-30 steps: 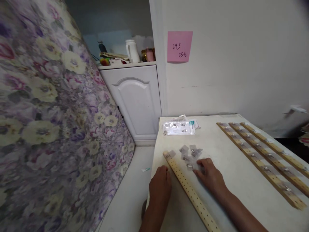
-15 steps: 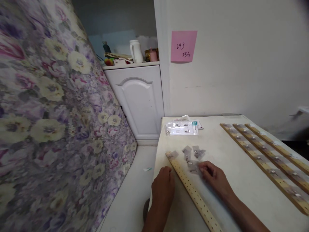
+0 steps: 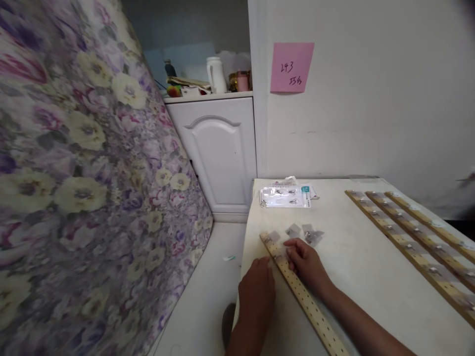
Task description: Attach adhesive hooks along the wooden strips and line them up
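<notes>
A pale wooden strip with rows of small holes (image 3: pixel 308 302) lies slantwise on the table. My right hand (image 3: pixel 306 264) reaches over its far part, thumb and forefinger closed on a small clear packet (image 3: pixel 281 251) that lies over the strip. Beside the strip's left edge rests my left hand (image 3: pixel 257 291), fingers curled together near that packet; what they grip, if anything, is hidden. Another clear packet (image 3: pixel 273 236) sits on the strip's far end. Just beyond my right hand lie more small packets (image 3: pixel 311 234) with metal pieces inside.
Three wooden strips (image 3: pixel 410 245) carrying packets lie along the table's right side. Flat clear packaging (image 3: pixel 285 197) with metal pieces is at the back. A floral curtain (image 3: pixel 92 198) hangs at left, near a white cabinet (image 3: pixel 222 158). A pink note (image 3: pixel 292 67) is on the wall.
My right hand has moved left with a packet from the loose packets onto the strip. My left hand has stayed beside the strip. The whole view has shifted slightly.
</notes>
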Tool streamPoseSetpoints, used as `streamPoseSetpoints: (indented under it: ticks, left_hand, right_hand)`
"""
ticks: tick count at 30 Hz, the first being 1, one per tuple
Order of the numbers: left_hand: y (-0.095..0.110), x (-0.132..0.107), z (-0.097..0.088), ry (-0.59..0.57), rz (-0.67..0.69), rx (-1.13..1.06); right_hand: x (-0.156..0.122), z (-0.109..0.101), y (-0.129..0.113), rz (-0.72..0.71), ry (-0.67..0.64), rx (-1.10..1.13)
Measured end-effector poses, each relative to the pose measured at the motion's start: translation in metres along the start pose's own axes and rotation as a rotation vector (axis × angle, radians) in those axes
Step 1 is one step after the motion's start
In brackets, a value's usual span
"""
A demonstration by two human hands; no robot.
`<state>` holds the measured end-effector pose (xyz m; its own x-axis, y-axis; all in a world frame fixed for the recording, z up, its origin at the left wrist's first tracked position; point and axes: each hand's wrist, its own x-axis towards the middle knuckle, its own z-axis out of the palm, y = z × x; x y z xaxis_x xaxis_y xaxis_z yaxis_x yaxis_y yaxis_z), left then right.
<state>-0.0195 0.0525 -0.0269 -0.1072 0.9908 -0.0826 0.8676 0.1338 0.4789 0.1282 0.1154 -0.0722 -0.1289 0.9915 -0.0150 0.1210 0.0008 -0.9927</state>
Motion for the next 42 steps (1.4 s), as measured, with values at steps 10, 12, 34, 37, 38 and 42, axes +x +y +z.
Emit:
streamPoseSetpoints:
  ticks: [10, 12, 34, 37, 38, 42]
  left_hand:
    - [0.001, -0.002, 0.002, -0.087, 0.032, 0.089]
    - [0.001, -0.002, 0.004, -0.085, 0.042, 0.105]
    - [0.005, 0.001, 0.009, -0.109, 0.018, 0.181]
    - [0.006, 0.001, 0.008, -0.114, 0.02, 0.174]
    - [0.006, 0.001, 0.008, -0.113, 0.024, 0.172]
    - [0.007, 0.001, 0.007, -0.114, 0.03, 0.174]
  right_hand:
    - [0.004, 0.0, -0.001, -0.095, 0.038, -0.295]
    - [0.005, 0.0, 0.0, -0.118, 0.041, -0.318]
    - [0.003, -0.002, -0.003, -0.173, 0.068, -0.423]
    - [0.003, -0.002, -0.002, -0.171, 0.066, -0.423]
    - [0.003, -0.002, -0.002, -0.172, 0.068, -0.424]
    - [0.003, -0.002, -0.001, -0.16, 0.068, -0.421]
